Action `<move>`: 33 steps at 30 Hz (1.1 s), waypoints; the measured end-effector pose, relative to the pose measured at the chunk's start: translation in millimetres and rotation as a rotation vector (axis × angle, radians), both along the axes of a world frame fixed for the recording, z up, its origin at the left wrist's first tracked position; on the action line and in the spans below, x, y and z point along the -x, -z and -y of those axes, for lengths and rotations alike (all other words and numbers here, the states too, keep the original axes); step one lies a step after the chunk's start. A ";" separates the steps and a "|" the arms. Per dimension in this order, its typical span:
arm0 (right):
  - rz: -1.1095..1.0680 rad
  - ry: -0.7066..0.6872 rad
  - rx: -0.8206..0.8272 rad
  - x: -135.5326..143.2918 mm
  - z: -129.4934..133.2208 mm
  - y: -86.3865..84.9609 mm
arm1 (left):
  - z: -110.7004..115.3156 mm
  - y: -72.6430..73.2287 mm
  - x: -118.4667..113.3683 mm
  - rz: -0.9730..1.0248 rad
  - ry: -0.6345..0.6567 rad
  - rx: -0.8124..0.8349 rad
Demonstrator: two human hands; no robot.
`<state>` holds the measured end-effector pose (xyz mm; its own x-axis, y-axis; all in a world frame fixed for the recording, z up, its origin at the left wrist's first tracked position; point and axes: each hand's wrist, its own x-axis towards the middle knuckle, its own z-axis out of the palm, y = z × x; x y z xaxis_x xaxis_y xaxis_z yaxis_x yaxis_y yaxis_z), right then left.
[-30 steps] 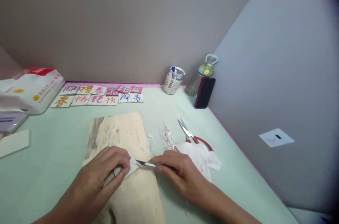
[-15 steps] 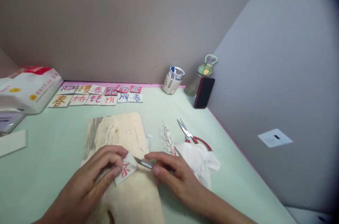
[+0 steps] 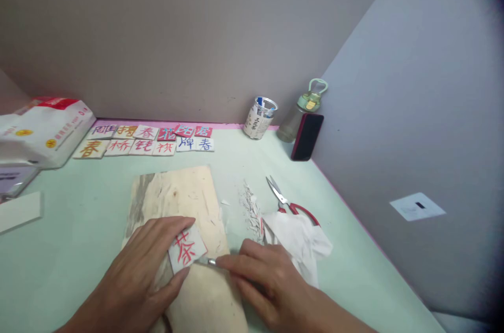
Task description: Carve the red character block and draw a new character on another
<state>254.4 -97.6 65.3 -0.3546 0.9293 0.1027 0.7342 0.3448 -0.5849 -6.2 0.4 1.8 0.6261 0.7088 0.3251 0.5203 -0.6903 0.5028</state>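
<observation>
Tiles are totalling thirteen — six back-row tiles (image 3: 146, 132), six front-row tiles (image 3: 143, 147), one held tile (image 3: 187, 250). Three back-row ones are showing red. Two grips are showing — left grip (image 3: 139, 264), right grip (image 3: 270, 275). One knife (image 3: 211, 262) is being held. Bench (image 3: 90, 207) is carrying one board (image 3: 185, 194), one pair of scissors (image 3: 282, 199), one cloth (image 3: 297, 236), one can (image 3: 258, 122), one bottle (image 3: 289, 125), one phone (image 3: 307, 137), one bag (image 3: 59, 136), one pale strip (image 3: 19, 212). Scraps (image 3: 252, 207) are running too fine to count.

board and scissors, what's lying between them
In the head view, dark and pale shavings lie on the table between the board and the scissors, with a small white scrap nearer the board.
</observation>
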 end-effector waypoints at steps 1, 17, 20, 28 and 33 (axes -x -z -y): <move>0.045 -0.012 -0.019 1.0 0.6 1.0 | 0.4 1.0 -0.1 0.003 -0.001 0.005; 0.136 -0.010 -0.185 10.3 4.3 11.5 | 1.4 2.0 -4.7 0.015 -0.019 -0.020; 0.149 -0.004 -0.256 15.0 4.7 18.2 | 0.9 0.9 -7.2 0.032 -0.030 -0.045; -0.355 0.152 0.161 10.7 -2.8 -4.8 | -1.3 8.8 1.4 0.139 -0.090 0.203; -0.775 0.279 0.468 -0.6 -7.1 -14.1 | -4.7 7.4 6.6 0.344 -0.085 0.628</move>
